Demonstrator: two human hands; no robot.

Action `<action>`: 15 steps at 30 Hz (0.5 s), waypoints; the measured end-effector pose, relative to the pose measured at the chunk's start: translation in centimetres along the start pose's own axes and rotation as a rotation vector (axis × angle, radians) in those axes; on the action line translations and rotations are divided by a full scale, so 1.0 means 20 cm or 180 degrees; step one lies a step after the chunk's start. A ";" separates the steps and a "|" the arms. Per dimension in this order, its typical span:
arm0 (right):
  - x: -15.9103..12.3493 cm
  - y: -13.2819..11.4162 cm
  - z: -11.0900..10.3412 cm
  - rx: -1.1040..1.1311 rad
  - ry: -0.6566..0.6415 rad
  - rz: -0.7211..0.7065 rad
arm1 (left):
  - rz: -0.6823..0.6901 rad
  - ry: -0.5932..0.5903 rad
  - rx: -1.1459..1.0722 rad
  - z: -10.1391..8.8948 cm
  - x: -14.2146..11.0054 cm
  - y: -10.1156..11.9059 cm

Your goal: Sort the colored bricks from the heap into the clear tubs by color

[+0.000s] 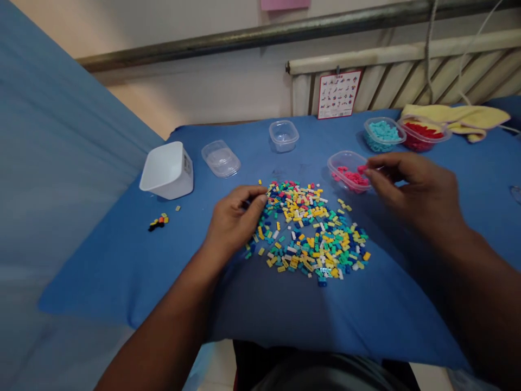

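I count 4 clear tubs on the cloth: 1 empty (284, 135), 1 with pink bricks (349, 170), 1 with light blue bricks (383, 134) and 1 with red bricks (423, 134). There is also 1 clear lid (221, 158), 1 white bin (167, 170) on its side, 1 chart (339, 94) and 1 yellow towel (468, 118). I see 1 big pile (307, 228) of mixed bricks, too many to count, 1 small cluster (158, 221) off to its left, and 2 hands, left (234, 220) and right (415, 187).

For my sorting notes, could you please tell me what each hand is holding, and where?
The right hand seems to pinch a pink brick over the pink-brick tub; the left hand touches the mixed brick pile, hold unclear.
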State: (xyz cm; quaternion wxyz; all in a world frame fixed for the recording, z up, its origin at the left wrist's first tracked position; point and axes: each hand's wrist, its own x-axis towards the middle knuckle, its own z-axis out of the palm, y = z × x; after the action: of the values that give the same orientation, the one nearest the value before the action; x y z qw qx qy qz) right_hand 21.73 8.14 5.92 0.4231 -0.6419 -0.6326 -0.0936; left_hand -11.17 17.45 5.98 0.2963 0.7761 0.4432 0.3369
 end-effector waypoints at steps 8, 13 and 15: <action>-0.01 0.18 -0.01 -0.0168 0.0384 0.0465 | 0.0753 -0.0383 0.1670 0.00 0.07 -0.19; 0.03 0.33 0.03 0.0374 0.1008 0.1470 | 0.0726 -0.0553 0.1885 0.02 0.09 -0.18; 0.04 0.37 0.06 0.0575 0.1025 0.1918 | 0.0692 -0.0650 0.1841 0.00 0.08 -0.17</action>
State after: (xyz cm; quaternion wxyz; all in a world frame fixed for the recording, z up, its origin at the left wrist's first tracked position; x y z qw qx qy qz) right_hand 27.90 10.65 2.48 0.5811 -0.7367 -0.3457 -0.0083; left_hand -12.09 20.39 3.84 0.0687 0.9007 0.4030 0.1470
